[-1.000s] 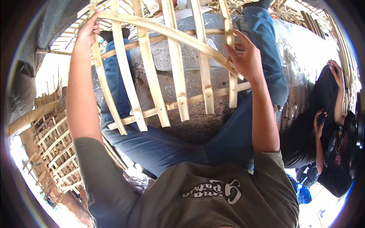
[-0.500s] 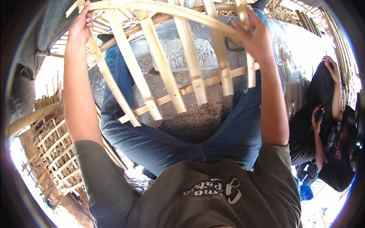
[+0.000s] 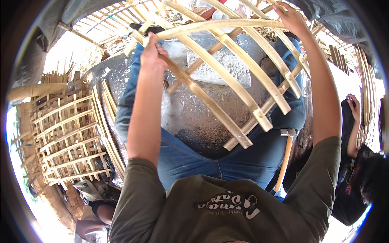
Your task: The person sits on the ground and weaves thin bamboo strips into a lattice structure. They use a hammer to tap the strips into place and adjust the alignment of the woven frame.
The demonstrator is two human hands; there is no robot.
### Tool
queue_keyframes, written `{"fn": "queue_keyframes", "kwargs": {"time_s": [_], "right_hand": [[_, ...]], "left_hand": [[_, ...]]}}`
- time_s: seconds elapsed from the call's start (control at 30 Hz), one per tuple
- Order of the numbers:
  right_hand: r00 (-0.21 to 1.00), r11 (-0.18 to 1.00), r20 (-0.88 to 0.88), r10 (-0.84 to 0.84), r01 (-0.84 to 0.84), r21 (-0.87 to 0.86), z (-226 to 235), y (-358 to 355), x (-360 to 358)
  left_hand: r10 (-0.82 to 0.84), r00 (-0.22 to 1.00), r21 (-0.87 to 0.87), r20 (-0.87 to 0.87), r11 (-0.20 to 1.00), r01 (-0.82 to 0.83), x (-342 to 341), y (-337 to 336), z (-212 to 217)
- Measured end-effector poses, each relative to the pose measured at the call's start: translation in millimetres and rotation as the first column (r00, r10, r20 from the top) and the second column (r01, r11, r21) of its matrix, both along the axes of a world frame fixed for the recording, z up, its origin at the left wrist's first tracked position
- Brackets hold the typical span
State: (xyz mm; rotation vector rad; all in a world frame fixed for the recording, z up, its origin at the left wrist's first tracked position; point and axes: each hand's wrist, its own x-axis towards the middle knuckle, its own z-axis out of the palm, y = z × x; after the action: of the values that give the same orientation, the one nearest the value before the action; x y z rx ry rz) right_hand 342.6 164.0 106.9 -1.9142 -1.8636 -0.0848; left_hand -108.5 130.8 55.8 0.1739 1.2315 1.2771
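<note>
The left hand (image 3: 152, 50) is wrapped in a closed fist around one slat at the far left of a pale lattice frame of split bamboo slats (image 3: 227, 85), and the right hand (image 3: 293, 18) grips the far right end with the fingers curled over the top of a slat. The frame hangs raised above the knees, tilted, its long slats running from far left down toward near right and its cross slats cutting across them.

Judged from this hold, the frame handles best with both grips kept wide apart at opposite ends, so that it cannot twist; a springy piece like this wants firm fists on the ribs, not on the thin free tips, which would bend or splinter. Keeping the near cut ends clear of the lap seems wise, for they look square and sharp.

The slats are flat, narrow and smooth, straw-yellow, with blunt sawn ends and small ties or joints at the crossings. Under the frame lies a grey, rough, glittering stone or concrete surface (image 3: 202, 117), with blue denim trouser legs (image 3: 190, 162) to either side. A hammer with a pale wooden handle and metal head (image 3: 283, 154) stands just beside the right thigh. At the left a stack of finished bamboo lattice panels (image 3: 69, 137) leans, well apart. At the right edge another person in dark clothes (image 3: 356, 178) sits.
</note>
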Motion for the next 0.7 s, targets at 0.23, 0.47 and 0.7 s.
{"fn": "queue_keyframes", "kwargs": {"time_s": [0.23, 0.47, 0.7], "right_hand": [[1.0, 0.982, -0.009, -0.023, 0.021, -0.19, 5, 33, -26], [0.992, 0.968, 0.107, 0.07, -0.042, -0.247, -56, 65, 5], [0.993, 0.906, 0.106, 0.057, -0.007, -0.424, -79, 42, -21]], "left_hand": [[0.201, 0.965, -0.088, 0.166, 0.978, -0.189, 24, -61, -39], [0.353, 0.928, -0.022, 0.116, 0.935, -0.353, 55, -102, -40], [0.409, 0.913, 0.004, 0.003, 0.913, -0.409, 54, -107, -57]]}}
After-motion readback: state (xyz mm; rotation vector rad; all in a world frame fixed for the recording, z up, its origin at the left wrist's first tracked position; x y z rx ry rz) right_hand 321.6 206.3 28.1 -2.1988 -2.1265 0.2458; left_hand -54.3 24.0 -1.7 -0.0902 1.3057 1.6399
